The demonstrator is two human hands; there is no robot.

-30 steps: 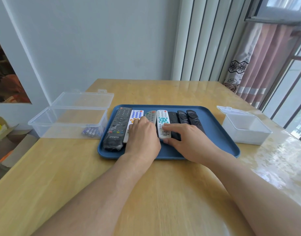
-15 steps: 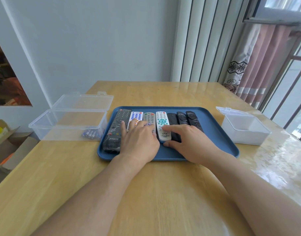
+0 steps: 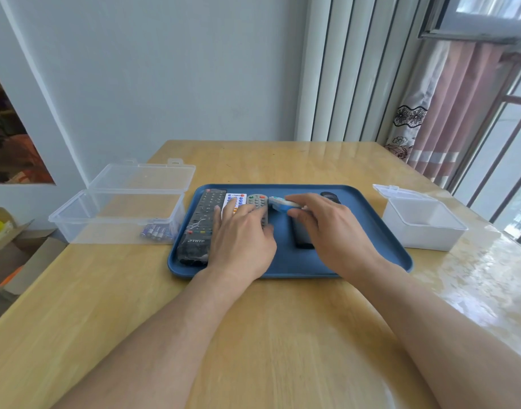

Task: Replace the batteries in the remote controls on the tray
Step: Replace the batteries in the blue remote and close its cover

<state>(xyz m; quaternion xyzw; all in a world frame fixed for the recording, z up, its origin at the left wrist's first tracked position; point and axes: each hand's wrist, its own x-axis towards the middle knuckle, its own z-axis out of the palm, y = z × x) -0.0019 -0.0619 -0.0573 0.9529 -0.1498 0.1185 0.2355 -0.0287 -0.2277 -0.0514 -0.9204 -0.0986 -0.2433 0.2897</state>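
**Head view: right hand lifts one remote off the tray**

Head camera looks down on a wooden table with a blue tray at its middle. Left of the tray stands a clear open box with a few batteries in its near corner; to the right sits a white open box.

On the tray lie a long black remote, a white remote with coloured buttons and a grey remote, side by side at the left. The left hand rests flat, fingers spread, across the white and grey ones, gripping nothing. The right hand is closed around a white-and-teal remote, pinched between thumb and fingers and tilted up off the tray (its image is blurred). Under that hand lies a dark remote, with another dark one showing beyond the knuckles.
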